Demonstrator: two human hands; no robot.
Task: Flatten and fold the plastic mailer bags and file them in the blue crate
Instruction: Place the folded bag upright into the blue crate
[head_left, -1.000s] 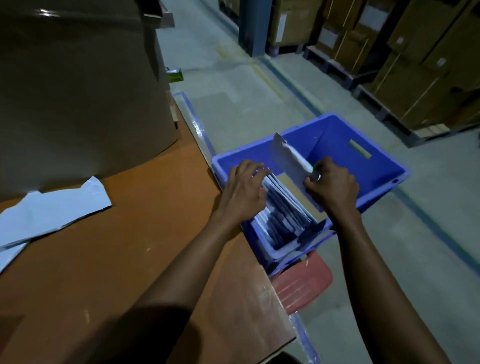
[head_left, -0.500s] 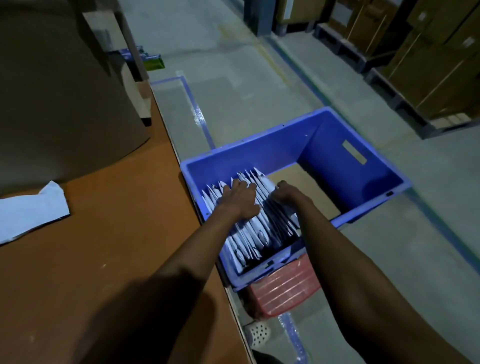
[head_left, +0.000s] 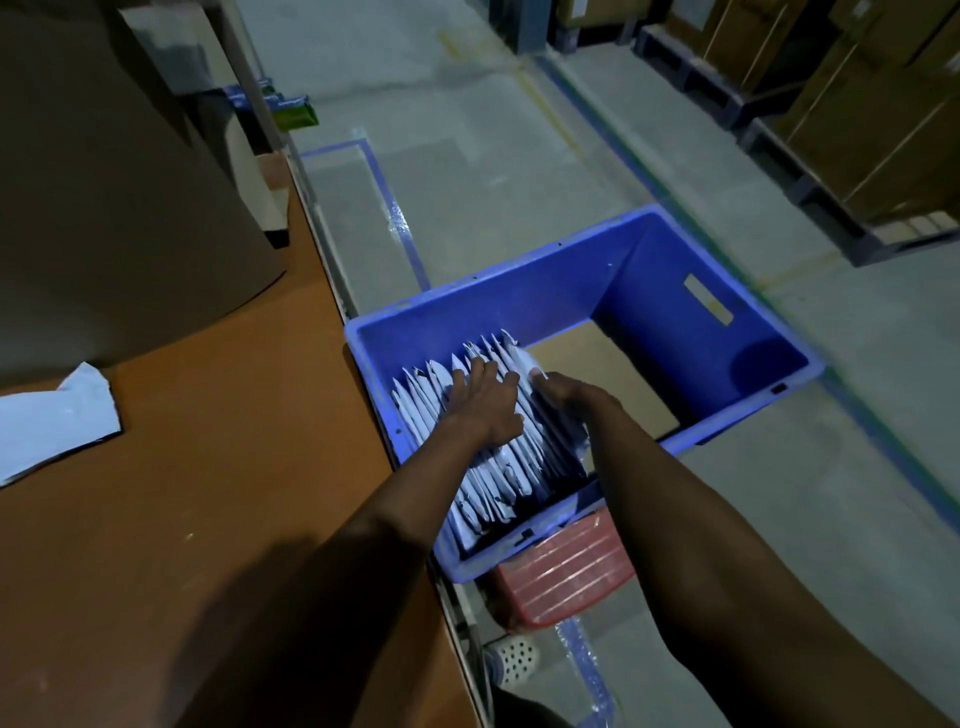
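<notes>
1. Head view: both hands have dropped from holding a folded bag above the blue crate (head_left: 545, 291); that bag now stands filed among the mailer bags (head_left: 498, 457).
2. Left hand (head_left: 485, 402) presses flat, grip open; right hand (head_left: 563, 392) cups the row's end, clasping nothing.
3. More bags (head_left: 52, 421) wait on the counter (head_left: 208, 493).

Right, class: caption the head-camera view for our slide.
Both hands, left hand and right hand, press folded mailer bags upright in the blue crate.
</notes>
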